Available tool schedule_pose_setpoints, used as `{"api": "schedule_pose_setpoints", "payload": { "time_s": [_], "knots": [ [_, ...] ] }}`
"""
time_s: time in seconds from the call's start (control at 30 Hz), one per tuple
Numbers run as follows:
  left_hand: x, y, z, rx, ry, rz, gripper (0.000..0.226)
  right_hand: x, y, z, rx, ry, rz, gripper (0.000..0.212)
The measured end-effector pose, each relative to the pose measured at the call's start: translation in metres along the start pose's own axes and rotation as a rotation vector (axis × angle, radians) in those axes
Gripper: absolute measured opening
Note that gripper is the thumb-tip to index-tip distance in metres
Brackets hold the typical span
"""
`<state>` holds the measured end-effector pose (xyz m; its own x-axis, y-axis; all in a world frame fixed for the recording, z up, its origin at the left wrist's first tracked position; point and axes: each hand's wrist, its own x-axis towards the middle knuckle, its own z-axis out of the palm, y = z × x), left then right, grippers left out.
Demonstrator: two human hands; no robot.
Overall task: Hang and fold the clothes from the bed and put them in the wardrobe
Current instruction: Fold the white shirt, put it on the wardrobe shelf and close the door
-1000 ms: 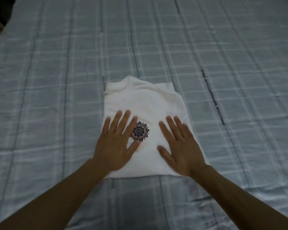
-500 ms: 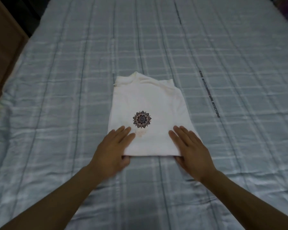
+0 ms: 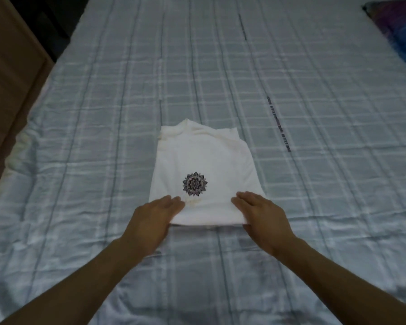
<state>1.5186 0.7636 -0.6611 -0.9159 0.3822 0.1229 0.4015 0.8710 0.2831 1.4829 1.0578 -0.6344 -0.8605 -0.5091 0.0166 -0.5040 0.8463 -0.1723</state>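
Left hand (image 3: 150,222), right hand (image 3: 264,215), pinching near corners, white shirt (image 3: 204,158)

Bare bedspread (image 3: 220,66) all round; pillow (image 3: 399,31) far right, wood panel (image 3: 7,66) left.

Looking down on a folded white shirt (image 3: 204,158) lying flat on the grey checked bed (image 3: 99,137), collar end pointing away, dark mandala print (image 3: 194,184) facing up near the close edge. Resting the left hand (image 3: 150,219) over the near left corner, fingers lying on top, thumb hidden. Pinching the near right corner with the right hand (image 3: 263,216), fingers on top, thumb tucking under the edge. Showing a brown wooden panel (image 3: 10,66) bordering the bed's left side and a purple-blue pillow (image 3: 399,31) at far right.
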Motion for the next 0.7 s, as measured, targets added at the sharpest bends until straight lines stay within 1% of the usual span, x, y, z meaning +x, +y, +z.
{"api": "schedule_pose_setpoints", "payload": {
  "time_s": [0.07, 0.13, 0.2, 0.27, 0.33, 0.37, 0.43, 0.47, 0.53, 0.6, 0.7],
  "knots": [
    [-0.015, 0.01, 0.001, 0.002, -0.016, 0.012, 0.058, -0.017, -0.003, 0.001, 0.006, -0.049, 0.015, 0.07],
    [-0.018, 0.01, -0.001, -0.018, -0.052, 0.008, 0.058, -0.019, -0.004, -0.002, 0.039, -0.107, 0.044, 0.065],
    [-0.01, 0.002, -0.006, -0.08, -0.085, -0.008, 0.059, -0.007, -0.005, -0.014, 0.071, -0.162, 0.11, 0.052],
    [0.006, -0.009, -0.02, -0.13, -0.114, -0.01, 0.048, 0.013, 0.002, -0.029, 0.118, -0.269, 0.124, 0.045],
    [0.024, -0.02, -0.038, -0.217, -0.096, 0.041, 0.034, 0.037, 0.013, -0.05, 0.161, -0.409, 0.098, 0.046],
    [0.034, -0.025, -0.048, -0.267, -0.068, 0.06, 0.029, 0.049, 0.018, -0.061, 0.184, -0.427, 0.084, 0.048],
    [0.054, -0.04, -0.063, -0.331, 0.015, 0.033, 0.026, 0.072, 0.029, -0.076, 0.198, -0.359, 0.128, 0.042],
    [0.064, -0.05, -0.066, -0.337, 0.044, -0.007, 0.028, 0.082, 0.033, -0.081, 0.193, -0.282, 0.178, 0.039],
    [0.083, -0.067, -0.068, -0.275, 0.052, -0.059, 0.035, 0.1, 0.037, -0.082, 0.17, -0.136, 0.253, 0.035],
    [0.099, -0.078, -0.064, -0.212, 0.046, -0.074, 0.039, 0.117, 0.038, -0.077, 0.14, -0.09, 0.277, 0.035],
    [0.127, -0.094, -0.06, -0.182, 0.078, -0.133, 0.039, 0.146, 0.045, -0.066, 0.099, -0.022, 0.267, 0.033]
  ]
}}
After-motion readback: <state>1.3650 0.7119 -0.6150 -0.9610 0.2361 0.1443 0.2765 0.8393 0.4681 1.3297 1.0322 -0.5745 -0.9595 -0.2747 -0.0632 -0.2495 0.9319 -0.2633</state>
